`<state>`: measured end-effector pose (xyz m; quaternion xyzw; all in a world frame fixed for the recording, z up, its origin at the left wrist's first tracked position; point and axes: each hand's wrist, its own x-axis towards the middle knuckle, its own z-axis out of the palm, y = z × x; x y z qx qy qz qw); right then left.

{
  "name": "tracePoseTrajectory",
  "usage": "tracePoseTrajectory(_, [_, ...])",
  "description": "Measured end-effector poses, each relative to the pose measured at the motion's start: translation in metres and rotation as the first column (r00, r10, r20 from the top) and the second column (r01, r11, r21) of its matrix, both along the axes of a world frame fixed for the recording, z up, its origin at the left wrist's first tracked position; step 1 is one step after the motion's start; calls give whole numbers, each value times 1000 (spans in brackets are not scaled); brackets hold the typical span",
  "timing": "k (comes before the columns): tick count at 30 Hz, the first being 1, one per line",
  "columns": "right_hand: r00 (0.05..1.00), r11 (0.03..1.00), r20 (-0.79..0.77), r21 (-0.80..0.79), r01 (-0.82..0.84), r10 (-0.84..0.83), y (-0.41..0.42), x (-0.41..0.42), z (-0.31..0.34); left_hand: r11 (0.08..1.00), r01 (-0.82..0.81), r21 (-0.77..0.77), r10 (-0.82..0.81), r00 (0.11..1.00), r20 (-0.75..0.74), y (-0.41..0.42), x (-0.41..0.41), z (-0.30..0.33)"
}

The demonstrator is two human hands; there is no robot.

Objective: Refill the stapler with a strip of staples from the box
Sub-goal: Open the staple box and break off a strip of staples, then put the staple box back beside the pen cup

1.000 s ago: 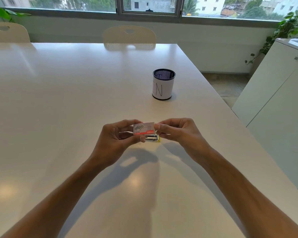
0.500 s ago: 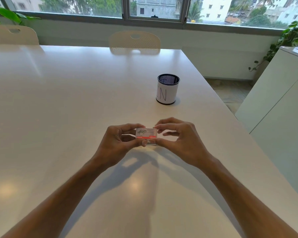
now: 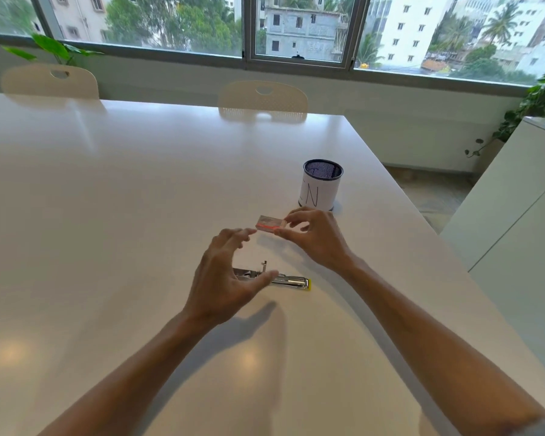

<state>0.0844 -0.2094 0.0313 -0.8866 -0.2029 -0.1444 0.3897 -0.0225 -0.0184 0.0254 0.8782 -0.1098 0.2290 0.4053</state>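
Observation:
A small white and red staple box (image 3: 269, 223) is pinched at its right end by my right hand (image 3: 312, 237), low over the white table (image 3: 107, 215). My left hand (image 3: 227, 275) hovers with relaxed, spread fingers just left of the box and holds nothing. Below it on the table lies the metal stapler (image 3: 288, 281) with a yellow end, lying lengthwise; its left part is hidden behind my left hand. A small metal part sticks up near its middle.
A mesh pen cup (image 3: 321, 184) wrapped in white paper stands just beyond my right hand. Two cream chairs (image 3: 261, 99) sit at the table's far edge. A white cabinet (image 3: 516, 215) stands to the right of the table.
My left hand has let go of the staple box and opened. My right hand has carried the box away toward the pen cup. The stapler now shows on the table below.

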Motion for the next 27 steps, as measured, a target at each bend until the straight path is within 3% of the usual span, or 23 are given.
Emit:
tracePoseTrajectory(4, [1000, 993, -10, -118, 27, -28, 18, 24, -12, 995, 64, 74, -61, 997, -49, -1, 2, -8])
tracePoseTrajectory(15, [999, 987, -48, -161, 4, -12, 52, 63, -20, 995, 96, 22, -95, 994, -61, 1, 11, -19])
tracePoseTrajectory(24, [994, 994, -102, -105, 26, -37, 72, 85, -22, 995, 99, -7, -99, 991, -87, 1, 11, -18])
tracePoseTrajectory(27, [993, 999, -109, -19, 30, -32, 69, 85, -23, 995, 96, -7, -96, 991, -92, 1, 11, -18])
